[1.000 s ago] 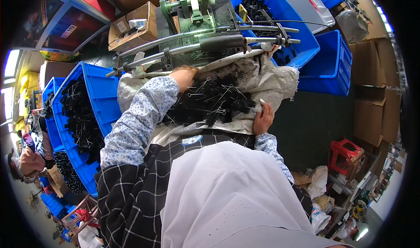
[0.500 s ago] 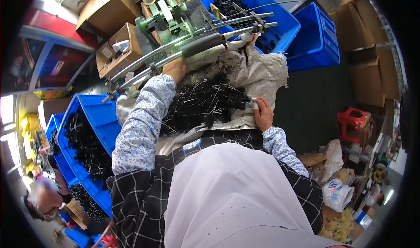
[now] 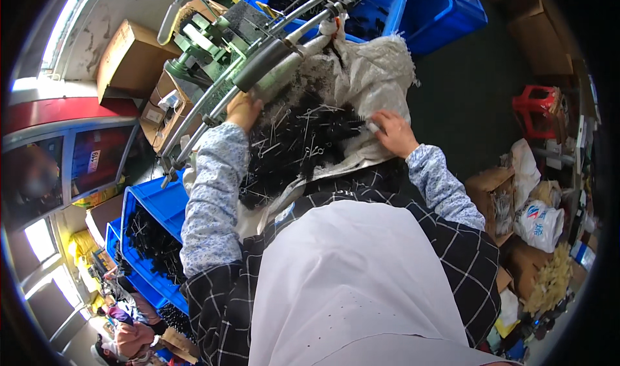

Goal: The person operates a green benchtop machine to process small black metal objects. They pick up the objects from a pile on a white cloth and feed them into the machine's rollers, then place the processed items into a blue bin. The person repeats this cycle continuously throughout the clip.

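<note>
Fingertips of the left hand [image 3: 244, 111] are hard to make out in the head view, left of centre, where the hand sits beneath a dark roller [image 3: 265, 65] and beside metal rails [image 3: 223, 101]; whether they close on anything, I cannot tell. Black wire brushes [image 3: 297, 140] with looped metal ends lie tangled at the centre on a whitish woven sack [image 3: 381, 75], the lower ones too dark to separate. Pale cloth [image 3: 361, 282] covers much of the lower centre, and the upper edge crops the blue bin [image 3: 387, 14].

The left forearm rises from the lower left, back of the hand upward. The right hand [image 3: 392, 133], right of centre, reaches leftward with bent fingers, a small white piece at their tips; whether they grip it or the neighbouring brush is unclear.

Along the upper left of the pile, the rails run close above the left hand. The sack's frayed edge ends at upper right, and dark green floor [image 3: 465, 88] stretches from there toward a red stool [image 3: 537, 111].
</note>
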Motion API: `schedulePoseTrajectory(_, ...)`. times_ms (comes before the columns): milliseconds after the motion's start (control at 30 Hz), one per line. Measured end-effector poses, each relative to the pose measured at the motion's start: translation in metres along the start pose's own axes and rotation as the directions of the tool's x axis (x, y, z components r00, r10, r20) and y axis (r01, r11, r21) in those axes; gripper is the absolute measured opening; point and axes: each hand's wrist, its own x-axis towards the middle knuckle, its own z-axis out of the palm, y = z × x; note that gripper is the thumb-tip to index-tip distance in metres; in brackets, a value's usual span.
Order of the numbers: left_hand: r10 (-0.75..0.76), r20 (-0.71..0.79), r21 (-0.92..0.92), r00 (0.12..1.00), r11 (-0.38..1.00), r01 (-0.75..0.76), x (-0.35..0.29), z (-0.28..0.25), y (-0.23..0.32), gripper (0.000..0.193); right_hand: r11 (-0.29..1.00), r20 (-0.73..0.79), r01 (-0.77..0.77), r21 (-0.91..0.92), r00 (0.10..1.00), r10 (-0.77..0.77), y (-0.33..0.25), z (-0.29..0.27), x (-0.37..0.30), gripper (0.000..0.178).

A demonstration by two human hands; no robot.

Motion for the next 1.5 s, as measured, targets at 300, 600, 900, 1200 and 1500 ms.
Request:
schedulePoseTrajectory(300,-0.014,0.094,-0.367,0.995,0.929,0.048,-0.166,-0.077,-0.001,0.059,0.992,0.157,0.067,-0.108,0.986,-0.049,-0.032,0.008,0.023,0.079)
schedulePoseTrajectory(600,-0.431,0.136,-0.526,0.892,0.732,0.434,-0.264,0.033,-0.008,0.096,0.942,0.559,0.271,-0.199,0.82,-0.118,-0.038,0.039,0.058,0.071)
schedulePoseTrajectory(900,-0.519,0.016,-0.392,0.854,0.783,0.483,-0.231,0.04,0.026,0.094,0.988,0.596,-0.046,0.15,0.802,-0.053,-0.048,0.052,0.073,0.055)
schedulePoseTrajectory(1200,-0.419,-0.034,-0.157,0.908,0.899,0.409,-0.236,-0.001,0.016,0.086,0.961,0.696,-0.184,0.209,0.718,-0.014,-0.08,0.033,0.104,0.06)
schedulePoseTrajectory(1500,0.084,0.004,-0.205,0.996,0.975,-0.081,-0.237,-0.035,0.118,0.047,0.945,0.717,-0.167,0.283,0.691,-0.093,-0.067,0.044,0.11,0.052)
